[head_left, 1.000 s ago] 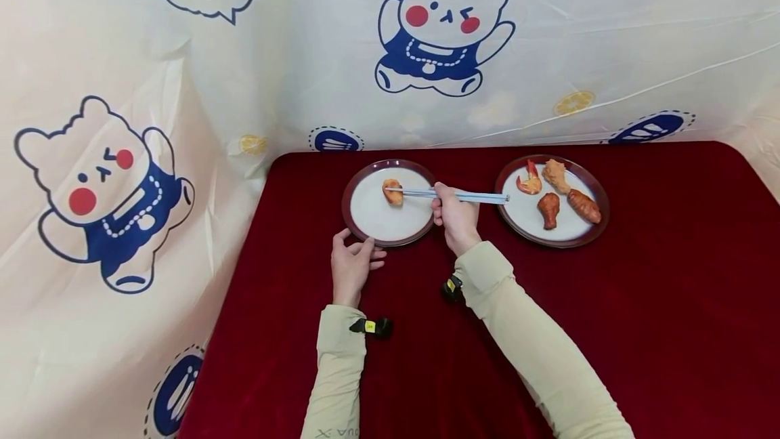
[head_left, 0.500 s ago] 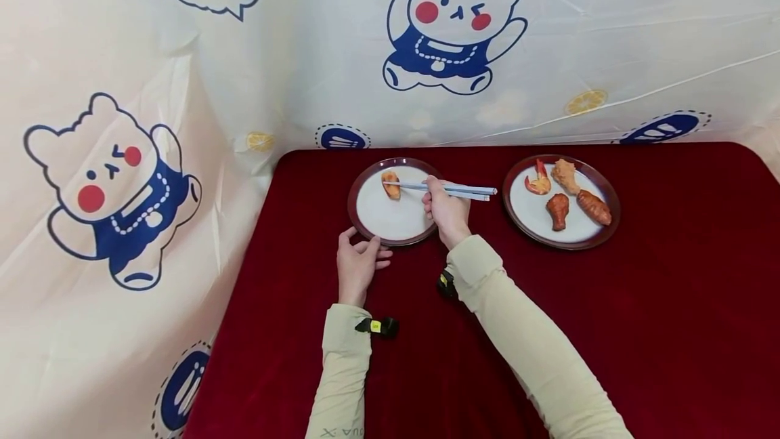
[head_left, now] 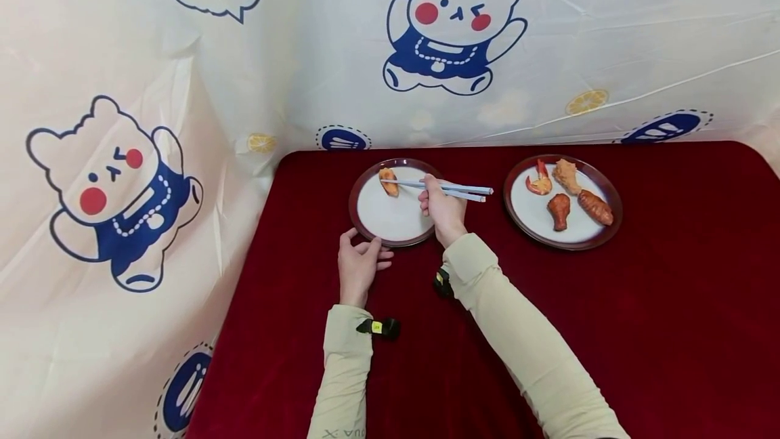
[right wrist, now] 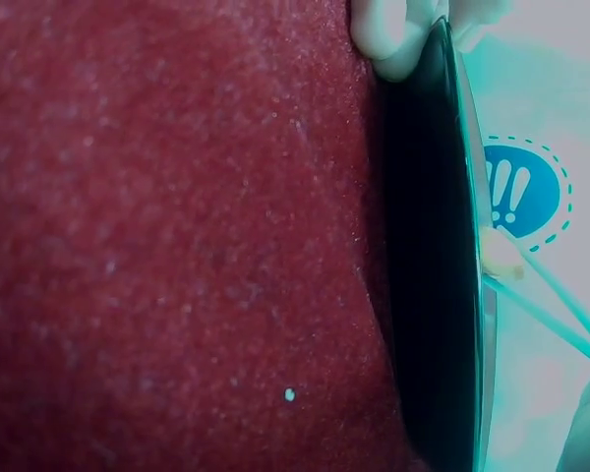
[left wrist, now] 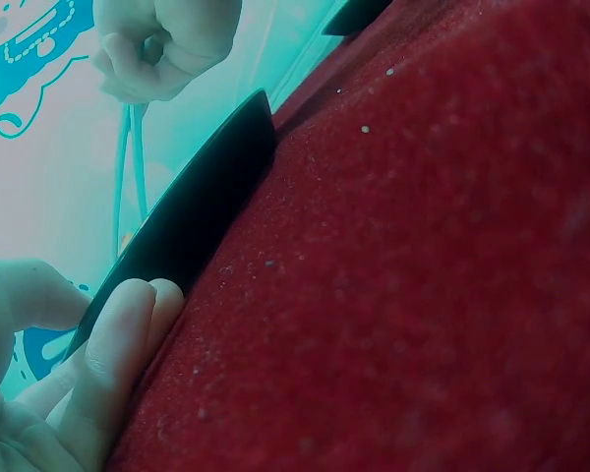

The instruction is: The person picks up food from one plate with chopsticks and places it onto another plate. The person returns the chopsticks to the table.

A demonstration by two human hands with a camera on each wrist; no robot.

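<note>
My right hand (head_left: 445,208) holds a pair of pale blue chopsticks (head_left: 466,190) over the right side of the left plate (head_left: 390,222), a white one with a brown rim. Their tips meet a golden-brown piece of food (head_left: 388,183) at the plate's upper left. In the right wrist view the tips lie on either side of this piece (right wrist: 501,254). At the plate's near left edge, my left hand (head_left: 358,266) grips the rim. The left wrist view shows its thumb on the upper side and its fingers (left wrist: 123,329) against the dark underside.
To the right stands a second brown-rimmed plate (head_left: 530,229). It bears a red and orange claw-like piece (head_left: 539,180), a fried drumstick (head_left: 567,175), a darker drumstick (head_left: 558,211) and a brown wing (head_left: 595,207). Dark red cloth (head_left: 670,303) covers the table, and a printed curtain (head_left: 341,32) hangs behind.
The piece of food has shifted up and left on its plate. My right hand has gone slightly left with the chopsticks, whose rear ends are further apart. My left hand stays at the rim.
</note>
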